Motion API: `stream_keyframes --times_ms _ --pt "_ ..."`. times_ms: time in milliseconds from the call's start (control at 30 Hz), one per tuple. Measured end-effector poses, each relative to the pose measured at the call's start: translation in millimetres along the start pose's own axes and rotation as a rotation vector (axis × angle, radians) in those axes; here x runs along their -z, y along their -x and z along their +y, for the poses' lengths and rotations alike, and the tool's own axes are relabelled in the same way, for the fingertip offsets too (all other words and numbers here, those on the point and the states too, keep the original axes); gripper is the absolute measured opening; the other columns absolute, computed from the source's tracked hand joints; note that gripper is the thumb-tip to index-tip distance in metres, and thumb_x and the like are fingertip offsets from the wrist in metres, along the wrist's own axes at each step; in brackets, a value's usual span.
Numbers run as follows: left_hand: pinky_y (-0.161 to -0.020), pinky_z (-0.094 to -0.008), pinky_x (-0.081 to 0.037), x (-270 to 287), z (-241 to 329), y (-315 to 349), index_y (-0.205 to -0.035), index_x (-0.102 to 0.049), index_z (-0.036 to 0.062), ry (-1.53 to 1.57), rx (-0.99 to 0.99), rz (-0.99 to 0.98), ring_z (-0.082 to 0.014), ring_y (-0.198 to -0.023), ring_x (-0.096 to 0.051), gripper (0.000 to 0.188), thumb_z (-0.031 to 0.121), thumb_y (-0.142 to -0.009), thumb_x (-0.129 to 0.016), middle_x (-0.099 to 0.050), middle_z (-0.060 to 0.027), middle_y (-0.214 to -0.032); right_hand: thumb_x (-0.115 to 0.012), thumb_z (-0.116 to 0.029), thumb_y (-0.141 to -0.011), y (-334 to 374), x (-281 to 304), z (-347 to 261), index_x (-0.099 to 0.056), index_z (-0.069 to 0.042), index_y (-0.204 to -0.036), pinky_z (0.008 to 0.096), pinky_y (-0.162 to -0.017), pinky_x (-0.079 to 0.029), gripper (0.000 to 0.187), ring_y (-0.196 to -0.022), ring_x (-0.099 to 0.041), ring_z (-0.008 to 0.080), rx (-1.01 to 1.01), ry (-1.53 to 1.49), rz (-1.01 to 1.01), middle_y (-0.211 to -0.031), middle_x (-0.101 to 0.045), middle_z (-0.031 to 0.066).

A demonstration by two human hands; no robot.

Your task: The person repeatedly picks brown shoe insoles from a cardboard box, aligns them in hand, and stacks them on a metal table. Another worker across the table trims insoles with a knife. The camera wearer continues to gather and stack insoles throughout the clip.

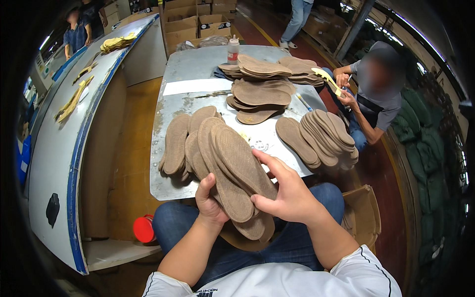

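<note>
Between my two hands, above my lap at the table's near edge, is a fanned stack of brown insoles [237, 158]. My left hand [212, 202] grips its left side, thumb up along the edge and the other fingers hidden underneath. From the right, my right hand [284, 190] holds the stack with thumb and fingers along its edge. Beyond it lies another pile of brown insoles [175, 143] on the left of the table. A fanned row of insoles [321, 136] rests at the right, and more insole piles [262, 91] lie farther back.
The metal table [166, 185] bears a white paper sheet [193, 87], a pen [304, 102] and a squeeze bottle [233, 51]. At the right a co-worker [376, 94] holds a yellow piece [327, 81]. A long workbench [64, 143] stands left, a red container [144, 228] below, a cardboard box [363, 210] right.
</note>
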State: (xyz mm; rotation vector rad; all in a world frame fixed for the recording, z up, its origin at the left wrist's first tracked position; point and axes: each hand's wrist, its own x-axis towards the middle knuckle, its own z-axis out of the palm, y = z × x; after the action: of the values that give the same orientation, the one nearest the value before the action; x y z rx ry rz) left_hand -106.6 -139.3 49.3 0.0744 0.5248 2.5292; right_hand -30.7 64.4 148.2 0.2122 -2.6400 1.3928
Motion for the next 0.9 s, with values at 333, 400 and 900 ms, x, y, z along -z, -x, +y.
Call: stream_keyframes --times_ms 333,400,900 --pt "-0.12 -0.0758 -0.057 -1 2 -8 -0.175 -0.046 0.0085 0.042 0.016 -0.024 -0.0445 -0.147 -0.067 0.098 0.058 -0.098 -0.081 -0.067 -0.0196 -0.159 -0.09 -0.017 -0.094 5 28 77 -0.053 0.003 -0.171 0.0394 -0.109 -0.06 0.087 -0.124 -0.074 0.0222 -0.333 -0.208 0.301 -0.144 -0.075 0.0202" --pt "-0.12 -0.0748 -0.058 1 4 -8 -0.175 -0.046 0.0086 0.036 -0.011 -0.029 -0.0442 -0.147 -0.067 0.097 0.058 -0.098 -0.081 -0.066 -0.0196 -0.159 -0.088 -0.024 -0.093 3 34 98 -0.054 0.003 -0.169 0.0474 -0.115 -0.059 0.087 -0.133 -0.076 0.0383 -0.317 0.098 0.35 -0.147 -0.075 0.0294" --pt "-0.121 -0.0744 -0.057 5 4 -7 -0.177 -0.045 0.0077 0.071 -0.015 -0.053 -0.0446 -0.15 -0.066 0.096 0.054 -0.1 -0.078 -0.065 -0.0217 -0.162 -0.093 -0.039 -0.098 -17 -21 191 -0.066 0.0 -0.157 0.0524 -0.111 -0.061 0.076 -0.133 -0.07 0.0431 -0.387 0.737 0.339 -0.149 -0.074 0.0199"
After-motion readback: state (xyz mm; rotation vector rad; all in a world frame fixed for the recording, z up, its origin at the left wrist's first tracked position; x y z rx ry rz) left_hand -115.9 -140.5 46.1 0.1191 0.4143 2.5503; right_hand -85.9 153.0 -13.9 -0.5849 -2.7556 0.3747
